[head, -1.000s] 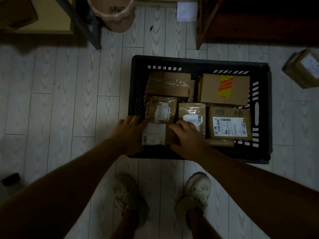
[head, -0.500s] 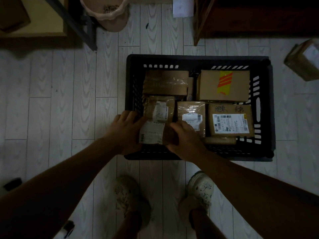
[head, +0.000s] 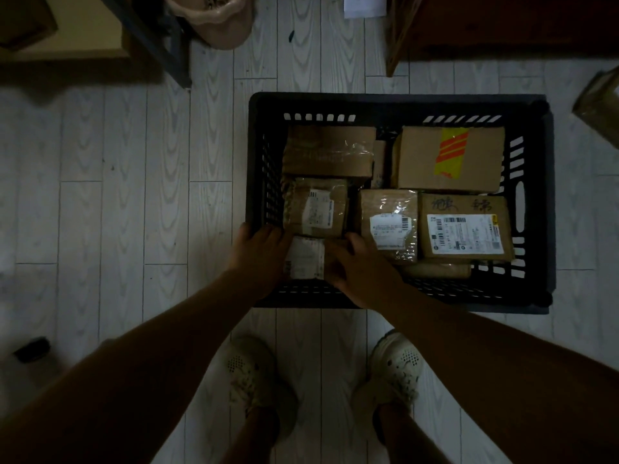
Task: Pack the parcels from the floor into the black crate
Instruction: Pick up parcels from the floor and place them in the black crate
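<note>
The black crate [head: 398,103] stands on the pale plank floor and holds several cardboard parcels. At its near left corner, a small parcel with a white label [head: 305,257] is gripped from both sides by my left hand [head: 259,254] and my right hand [head: 360,267], low inside the crate. Behind it lies another labelled parcel [head: 315,207]. A parcel with an orange and yellow sticker [head: 450,159] fills the far right. One more parcel [head: 599,105] lies on the floor at the right edge, outside the crate.
A pinkish bin [head: 214,18] and a dark table leg [head: 154,41] stand at the far left. Dark wooden furniture [head: 502,25] sits behind the crate. A small black object [head: 31,349] lies on the floor at the left. My shoes [head: 254,373] are just before the crate.
Both hands have pushed the small labelled parcel a little lower into the crate's near left corner. The view has shifted slightly.
</note>
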Demonstrator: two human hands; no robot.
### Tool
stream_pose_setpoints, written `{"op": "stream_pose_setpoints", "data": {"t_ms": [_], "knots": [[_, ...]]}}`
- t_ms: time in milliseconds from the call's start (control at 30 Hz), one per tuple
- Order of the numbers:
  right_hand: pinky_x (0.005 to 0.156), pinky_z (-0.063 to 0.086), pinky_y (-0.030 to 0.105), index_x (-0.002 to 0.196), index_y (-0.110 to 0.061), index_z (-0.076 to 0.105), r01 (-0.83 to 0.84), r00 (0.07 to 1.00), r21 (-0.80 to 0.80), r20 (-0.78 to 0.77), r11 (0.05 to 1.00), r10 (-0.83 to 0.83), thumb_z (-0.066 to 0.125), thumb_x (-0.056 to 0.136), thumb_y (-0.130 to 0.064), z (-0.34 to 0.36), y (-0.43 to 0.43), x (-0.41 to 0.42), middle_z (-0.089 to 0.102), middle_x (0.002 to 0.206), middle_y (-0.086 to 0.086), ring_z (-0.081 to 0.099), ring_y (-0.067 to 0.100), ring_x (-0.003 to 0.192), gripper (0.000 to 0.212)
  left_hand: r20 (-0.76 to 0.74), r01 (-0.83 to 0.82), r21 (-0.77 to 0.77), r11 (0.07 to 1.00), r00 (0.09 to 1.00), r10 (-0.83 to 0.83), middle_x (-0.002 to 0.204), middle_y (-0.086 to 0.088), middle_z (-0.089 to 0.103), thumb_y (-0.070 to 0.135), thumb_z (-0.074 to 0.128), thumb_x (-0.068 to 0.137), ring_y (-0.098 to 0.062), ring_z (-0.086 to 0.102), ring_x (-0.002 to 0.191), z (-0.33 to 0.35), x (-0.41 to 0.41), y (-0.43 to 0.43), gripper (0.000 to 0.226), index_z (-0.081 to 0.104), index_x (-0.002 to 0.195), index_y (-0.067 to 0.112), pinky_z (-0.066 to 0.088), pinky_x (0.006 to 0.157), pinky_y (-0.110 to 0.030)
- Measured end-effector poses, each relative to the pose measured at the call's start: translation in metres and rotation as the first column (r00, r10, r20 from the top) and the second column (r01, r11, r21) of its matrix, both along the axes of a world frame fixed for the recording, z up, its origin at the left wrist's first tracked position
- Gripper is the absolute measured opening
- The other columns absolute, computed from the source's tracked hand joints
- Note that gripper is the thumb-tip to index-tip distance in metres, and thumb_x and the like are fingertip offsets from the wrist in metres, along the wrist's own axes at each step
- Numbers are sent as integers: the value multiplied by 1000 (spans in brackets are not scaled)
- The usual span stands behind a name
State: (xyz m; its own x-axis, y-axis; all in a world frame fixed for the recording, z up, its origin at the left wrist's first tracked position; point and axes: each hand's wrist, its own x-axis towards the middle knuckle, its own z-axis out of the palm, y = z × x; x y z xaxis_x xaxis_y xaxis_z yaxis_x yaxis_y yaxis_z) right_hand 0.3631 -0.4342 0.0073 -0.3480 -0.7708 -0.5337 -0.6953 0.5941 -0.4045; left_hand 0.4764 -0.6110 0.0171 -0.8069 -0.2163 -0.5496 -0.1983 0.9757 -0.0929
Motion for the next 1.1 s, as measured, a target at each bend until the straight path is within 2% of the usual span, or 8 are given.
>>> {"op": "stream_pose_setpoints", "data": {"t_ms": [167,233,300,400,567,833,967,1100], "knots": [[113,22,54,150,-35,10,-139,989,186,-30,973,147,42,95,-47,-4,0,-1,0,159,10,-2,40,142,64,80,-20,-55,998,997,24,155,-9,15,50,59,79,-29,8,143,-5,-2,10,92,5,147,16,9,110,-56],[113,13,56,149,-35,12,-69,998,220,23,973,65,39,95,-50,7,-3,-3,-4,159,9,-8,38,143,63,110,-41,-38,998,993,45,156,-9,8,57,52,80,-30,2,143,2,-5,9,93,1,147,18,5,110,-58],[115,17,53,149,-31,19,-23,999,192,38,981,16,41,94,-50,30,0,-7,0,159,10,0,33,145,62,131,-85,11,996,988,83,157,-8,0,62,45,82,-29,-6,143,22,-4,5,91,-3,147,21,-4,109,-61],[112,25,50,145,-30,32,8,1000,141,27,990,-12,46,93,-48,90,11,-15,6,158,10,15,33,141,57,153,-212,102,972,969,195,157,-7,-3,62,42,83,-30,-8,143,77,6,1,85,-1,147,26,-2,108,-62],[115,16,39,147,-28,28,98,994,154,32,983,-104,40,94,-53,225,29,-40,9,158,8,11,31,143,61,202,-455,208,866,886,418,157,-5,-5,65,37,85,-27,-7,143,214,12,9,81,0,147,29,6,112,-57],[115,15,39,149,-24,19,124,992,106,-24,987,-122,33,93,-59,421,62,-55,10,158,9,8,29,144,68,3,-572,355,739,791,611,157,-8,-1,58,46,86,-30,-4,143,412,17,57,81,4,148,27,9,114,-54],[109,24,39,145,-20,31,168,977,4,-131,986,-166,39,93,-55,494,88,-51,23,152,13,21,31,138,63,-152,-547,398,736,752,641,156,-12,11,50,55,85,-32,8,142,484,9,78,78,15,147,24,15,112,-51],[113,19,40,150,-25,19,274,936,-32,-219,961,-274,37,92,-59,553,121,-41,13,158,7,12,28,143,70,-237,-445,465,765,770,592,157,-9,9,54,54,84,-29,8,143,544,-5,98,82,15,147,21,14,114,-46]]}}
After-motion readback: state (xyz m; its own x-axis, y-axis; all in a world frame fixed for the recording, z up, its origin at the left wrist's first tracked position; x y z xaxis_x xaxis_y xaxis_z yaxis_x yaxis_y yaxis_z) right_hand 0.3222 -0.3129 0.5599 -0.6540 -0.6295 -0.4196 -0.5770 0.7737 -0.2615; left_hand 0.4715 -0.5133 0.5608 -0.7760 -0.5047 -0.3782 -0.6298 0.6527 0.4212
